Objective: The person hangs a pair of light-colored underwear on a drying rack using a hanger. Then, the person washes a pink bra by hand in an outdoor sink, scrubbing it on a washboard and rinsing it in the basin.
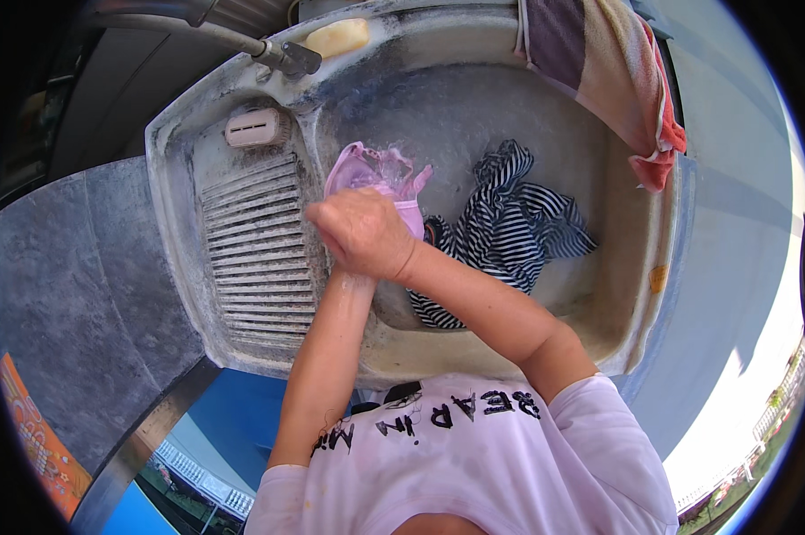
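Note:
My right hand (365, 231) is closed in a fist over the pink garment (412, 214), whose wet, thin edges spread out above and to the right of the knuckles. Beneath it comes up my left wrist (358, 281); my left hand is mostly hidden under the right, so its fingers cannot be seen. Both hands are over the basin of a stone-like laundry sink (392, 364), near its divider. A black-and-white striped garment (509, 234) lies bunched in the basin, right of the pink one, partly behind my right forearm.
A ribbed washboard (262, 254) forms the sink's left part, with a scrubbing brush (252, 128) above it. A yellowish bar of soap (339, 38) lies on the back rim beside the tap (295, 59). A striped towel (596, 60) hangs over the back right rim.

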### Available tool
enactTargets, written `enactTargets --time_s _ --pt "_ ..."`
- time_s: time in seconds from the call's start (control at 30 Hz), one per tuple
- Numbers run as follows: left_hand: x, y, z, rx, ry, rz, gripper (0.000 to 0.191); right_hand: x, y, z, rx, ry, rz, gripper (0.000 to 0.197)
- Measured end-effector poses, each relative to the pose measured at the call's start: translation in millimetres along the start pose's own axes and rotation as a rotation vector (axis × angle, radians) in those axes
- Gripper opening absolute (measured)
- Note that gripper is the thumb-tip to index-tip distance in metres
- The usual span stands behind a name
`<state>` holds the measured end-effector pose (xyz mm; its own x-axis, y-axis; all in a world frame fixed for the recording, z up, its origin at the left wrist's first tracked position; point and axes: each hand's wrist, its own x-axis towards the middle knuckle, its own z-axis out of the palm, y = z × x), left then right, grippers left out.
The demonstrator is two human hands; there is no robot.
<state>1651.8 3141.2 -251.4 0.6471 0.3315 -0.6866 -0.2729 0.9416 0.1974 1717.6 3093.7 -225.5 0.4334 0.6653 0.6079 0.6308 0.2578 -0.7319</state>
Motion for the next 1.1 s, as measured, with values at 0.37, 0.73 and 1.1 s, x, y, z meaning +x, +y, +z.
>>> enactTargets --time_s 0.37,0.73,1.1 --pt "9 37 -20 0.593 0.278 0.183 0.052 -70 188 -88 -0.435 0.465 1.296 0.037" --pt "0 10 2 0.208 -0.009 -0.278 0.061 -26 -35 -35 -0.083 -0.293 0.045 0.019" --pt "9 -13 22 0.496 0.020 0.391 0.048 -25 134 -74 -0.455 0.078 0.625 0.038"
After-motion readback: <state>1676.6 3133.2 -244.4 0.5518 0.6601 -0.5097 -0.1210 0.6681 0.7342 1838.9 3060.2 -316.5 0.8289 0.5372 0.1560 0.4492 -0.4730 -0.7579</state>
